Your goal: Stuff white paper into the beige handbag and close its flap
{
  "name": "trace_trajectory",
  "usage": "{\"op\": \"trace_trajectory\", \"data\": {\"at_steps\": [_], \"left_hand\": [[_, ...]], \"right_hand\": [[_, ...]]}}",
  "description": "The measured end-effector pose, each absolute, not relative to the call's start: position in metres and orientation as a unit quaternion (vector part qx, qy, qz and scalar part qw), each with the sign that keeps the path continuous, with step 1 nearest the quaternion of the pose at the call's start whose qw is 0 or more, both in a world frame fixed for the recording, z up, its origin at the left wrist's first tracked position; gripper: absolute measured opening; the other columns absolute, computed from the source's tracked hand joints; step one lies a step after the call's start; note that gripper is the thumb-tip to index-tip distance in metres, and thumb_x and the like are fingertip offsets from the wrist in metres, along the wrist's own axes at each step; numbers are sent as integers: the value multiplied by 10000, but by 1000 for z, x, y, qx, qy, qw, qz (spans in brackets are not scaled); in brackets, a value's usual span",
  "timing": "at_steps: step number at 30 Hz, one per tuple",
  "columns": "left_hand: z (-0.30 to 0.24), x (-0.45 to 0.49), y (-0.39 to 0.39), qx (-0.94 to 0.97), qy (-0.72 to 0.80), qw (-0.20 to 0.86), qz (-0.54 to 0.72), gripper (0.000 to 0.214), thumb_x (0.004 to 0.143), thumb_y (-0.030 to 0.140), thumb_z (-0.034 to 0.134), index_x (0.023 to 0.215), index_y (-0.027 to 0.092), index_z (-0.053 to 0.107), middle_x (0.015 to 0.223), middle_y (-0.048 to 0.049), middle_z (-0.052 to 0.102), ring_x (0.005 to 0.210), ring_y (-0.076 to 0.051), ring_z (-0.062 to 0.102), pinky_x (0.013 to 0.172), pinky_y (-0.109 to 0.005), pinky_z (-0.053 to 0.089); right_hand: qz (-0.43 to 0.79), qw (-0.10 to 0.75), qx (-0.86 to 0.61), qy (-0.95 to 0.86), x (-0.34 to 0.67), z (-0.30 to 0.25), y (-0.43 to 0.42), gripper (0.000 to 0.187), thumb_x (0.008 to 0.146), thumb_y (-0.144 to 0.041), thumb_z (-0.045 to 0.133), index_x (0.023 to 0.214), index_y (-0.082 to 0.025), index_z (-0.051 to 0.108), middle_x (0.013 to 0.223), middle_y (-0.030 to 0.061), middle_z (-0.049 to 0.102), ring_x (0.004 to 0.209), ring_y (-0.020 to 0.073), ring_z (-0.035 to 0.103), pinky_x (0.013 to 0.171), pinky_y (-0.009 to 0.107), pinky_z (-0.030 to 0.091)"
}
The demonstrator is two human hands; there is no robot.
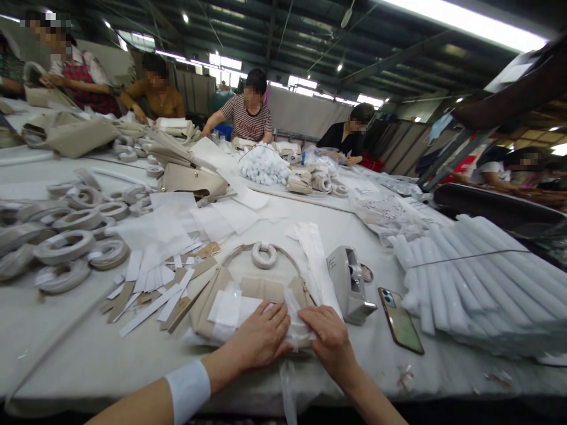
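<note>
Handbag [262, 289] lies crosswise beneath your left hand [266, 329], fingers flat and unclenched; your right hand [330, 336], grip unclear, meets its right end.

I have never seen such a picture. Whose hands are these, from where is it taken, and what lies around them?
No machine here: these are one person's bare hands, seen from a camera on that person's head. The left hand rests on a beige bag partly covered in white wrapping. The right hand is at its right side; whether it grips anything is unclear. On the table, paper strips and beige coils lie left; a tape dispenser, phone and bundled white tubes lie right. Co-workers are beyond.
</note>
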State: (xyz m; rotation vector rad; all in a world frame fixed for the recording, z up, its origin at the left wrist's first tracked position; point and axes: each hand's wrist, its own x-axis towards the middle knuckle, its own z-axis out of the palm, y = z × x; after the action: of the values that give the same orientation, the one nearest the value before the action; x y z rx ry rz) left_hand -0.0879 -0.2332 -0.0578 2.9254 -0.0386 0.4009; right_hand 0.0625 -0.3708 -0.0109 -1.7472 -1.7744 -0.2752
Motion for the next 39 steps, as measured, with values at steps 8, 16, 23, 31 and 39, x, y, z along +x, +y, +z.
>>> {"op": "trace_trajectory", "data": {"at_steps": [8, 16, 23, 31, 39], "left_hand": [[-66, -87, -233, 988, -16, 88, 124, 507, 944, 457, 404, 1324, 123, 444, 1390, -141, 470, 1305, -275, 380, 1085, -456, 258], [-73, -89, -236, 987, -5, 74, 145, 537, 906, 491, 488, 1265, 92, 457, 1420, -211, 407, 1337, -286, 351, 1112, -458, 228], [-62, -94, -231, 981, -109, 112, 117, 390, 961, 336, 428, 1336, 230, 399, 1447, -96, 408, 1360, -219, 322, 1125, -455, 218], [-68, -99, -231, 982, -138, 81, 104, 437, 981, 228, 323, 1417, 208, 327, 1438, -99, 425, 1346, -217, 344, 1124, -463, 208], [-50, -95, -239, 977, -92, 161, 107, 378, 972, 426, 374, 1289, 250, 481, 1324, -65, 548, 1255, -204, 463, 1133, -496, 142]], "right_hand": [[-203, 305, -654, -662, 40, -46, -398, 492, 774, 12, 355, 1126, -207, 620, 889, 44, 722, 840, 174, 680, 756, 335, 529], [-217, 275, -671, -653, 28, -53, -411, 332, 860, -14, 422, 1019, -215, 634, 966, 50, 730, 930, 195, 681, 815, 360, 521], [-208, 258, -668, -666, 20, -65, -424, 433, 823, 8, 394, 1146, -184, 609, 1086, 89, 697, 1073, 225, 625, 886, 411, 508], [-102, 273, -716, -635, 35, -40, -422, 326, 885, -172, 471, 1181, -199, 605, 1099, 90, 691, 1044, 223, 637, 915, 407, 505], [-113, 268, -714, -637, 42, -82, -409, 350, 932, -238, 497, 1278, -242, 543, 1146, 74, 675, 1124, 234, 594, 934, 454, 481]]}}
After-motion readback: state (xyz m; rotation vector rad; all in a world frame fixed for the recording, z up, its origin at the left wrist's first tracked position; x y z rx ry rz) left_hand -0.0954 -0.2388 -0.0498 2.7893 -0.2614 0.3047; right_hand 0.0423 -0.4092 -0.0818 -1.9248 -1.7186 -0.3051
